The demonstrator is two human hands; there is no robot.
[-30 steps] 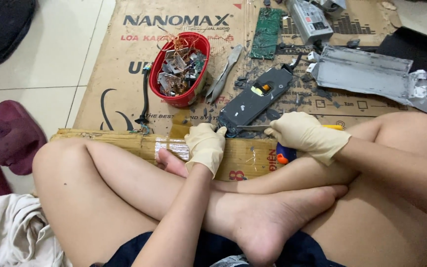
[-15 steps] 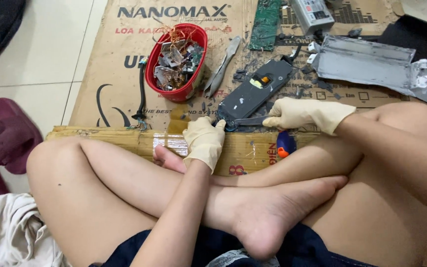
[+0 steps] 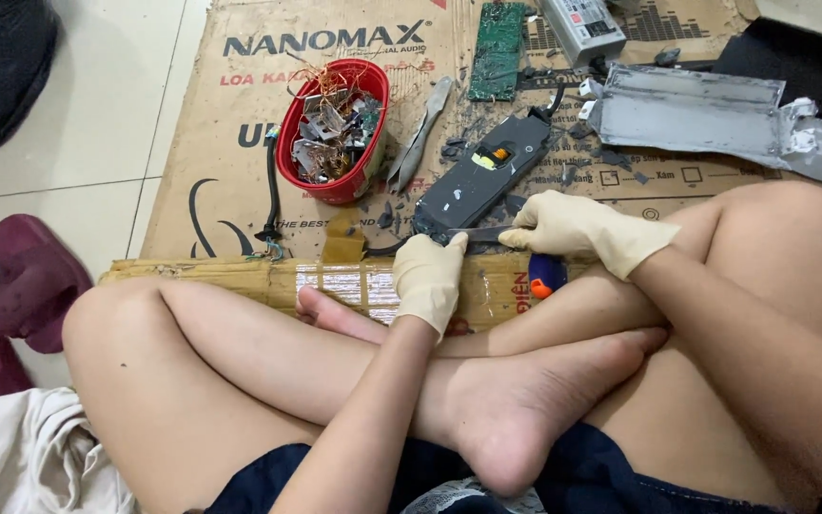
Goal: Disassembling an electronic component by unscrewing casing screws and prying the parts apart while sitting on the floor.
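- Gloved right hand (image 3: 577,227) is closed around the handle end of a thin metal tool (image 3: 480,233), whose blade points toward the near end of the dark grey device casing (image 3: 487,181).
- Gloved left hand (image 3: 427,276) sits just beside that same near end, fingers curled and pressed against the blade tip; whether it pinches the blade or only steadies it cannot be told from this angle.
- Change noted: compared with the view a second ago, both hands have closed in on the casing's near end, and the tool now lies across its edge rather than short of it. Judgement: prying at the seam is under way, not yet finished.
- Casing condition: long, flat and dark, with a yellow-and-orange patch on its upper face, a black cable leaving its far end, and grey fragments scattered around it.
- Casing location: flat on the cardboard sheet (image 3: 211,181), directly beyond the crossed legs.
- Left of the casing: a red bowl (image 3: 335,186) filled with wire and metal scrap.
- Beyond the casing: a green circuit board (image 3: 498,49).
- Right of the casing: a grey metal panel (image 3: 692,114).
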